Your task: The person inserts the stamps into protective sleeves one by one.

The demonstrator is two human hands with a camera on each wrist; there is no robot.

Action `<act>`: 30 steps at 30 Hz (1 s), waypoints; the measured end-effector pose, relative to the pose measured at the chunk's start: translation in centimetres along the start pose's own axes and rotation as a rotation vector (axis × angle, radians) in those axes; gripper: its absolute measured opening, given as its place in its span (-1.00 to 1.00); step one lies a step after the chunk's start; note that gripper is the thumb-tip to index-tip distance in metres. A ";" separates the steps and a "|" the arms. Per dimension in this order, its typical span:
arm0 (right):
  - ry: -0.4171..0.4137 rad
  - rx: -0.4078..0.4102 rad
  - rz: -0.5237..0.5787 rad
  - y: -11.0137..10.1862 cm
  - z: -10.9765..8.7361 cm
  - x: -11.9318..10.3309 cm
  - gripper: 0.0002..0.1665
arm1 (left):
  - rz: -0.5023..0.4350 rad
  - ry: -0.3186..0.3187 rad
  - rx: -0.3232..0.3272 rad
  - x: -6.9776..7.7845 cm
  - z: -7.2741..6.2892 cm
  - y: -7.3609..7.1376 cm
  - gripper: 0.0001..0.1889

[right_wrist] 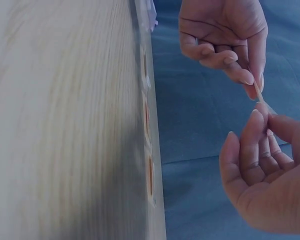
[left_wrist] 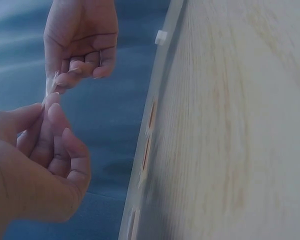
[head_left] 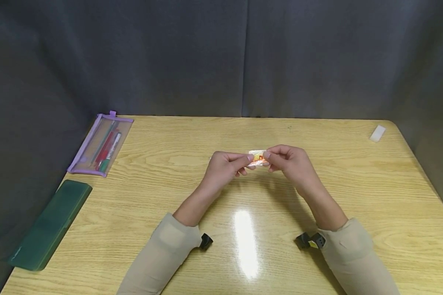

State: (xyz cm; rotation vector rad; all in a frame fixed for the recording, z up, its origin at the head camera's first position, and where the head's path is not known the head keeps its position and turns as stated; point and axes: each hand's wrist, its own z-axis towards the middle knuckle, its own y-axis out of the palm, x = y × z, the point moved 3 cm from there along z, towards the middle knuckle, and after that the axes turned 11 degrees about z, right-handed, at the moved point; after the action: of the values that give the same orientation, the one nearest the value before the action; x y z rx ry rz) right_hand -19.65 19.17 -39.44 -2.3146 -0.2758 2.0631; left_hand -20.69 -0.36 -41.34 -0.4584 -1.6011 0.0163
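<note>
A small flat shiny packet (head_left: 258, 158) with white, yellow and orange print is held above the table between both hands. My left hand (head_left: 225, 166) pinches its left end between thumb and fingers, and my right hand (head_left: 288, 162) pinches the right end the same way. In the left wrist view the packet (left_wrist: 51, 84) shows nearly edge-on, its ends covered by fingertips. A thin strip of the packet (right_wrist: 258, 92) also shows between the two hands in the right wrist view. What is inside it cannot be seen.
On the wooden table (head_left: 162, 196), a clear purple-edged zip pouch (head_left: 92, 149) with pens lies at the back left, a dark green case (head_left: 51, 225) in front of it. A white block (head_left: 377, 133) lies at the back right. A dark curtain (head_left: 170, 57) hangs behind.
</note>
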 end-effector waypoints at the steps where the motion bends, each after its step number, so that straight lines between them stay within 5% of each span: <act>1: -0.002 -0.002 0.002 0.0 0.0 0.0 -0.60 | 0.000 -0.001 0.000 0.0 0.0 0.0 -0.76; 20: -0.043 -0.030 -0.056 0.0 -0.4 -0.7 -0.63 | 0.055 0.018 0.027 0.9 -0.2 -0.6 -0.81; 30: -0.020 -0.029 -0.075 -0.4 -0.6 -0.9 -0.67 | -0.003 0.044 0.065 1.2 -0.1 -0.6 -0.85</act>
State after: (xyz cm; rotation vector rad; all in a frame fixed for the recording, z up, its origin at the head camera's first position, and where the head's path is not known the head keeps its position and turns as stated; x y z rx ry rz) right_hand -19.21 19.50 -38.44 -2.2640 -0.3888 2.0616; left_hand -20.75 -0.57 -40.03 -0.4038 -1.5536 0.0555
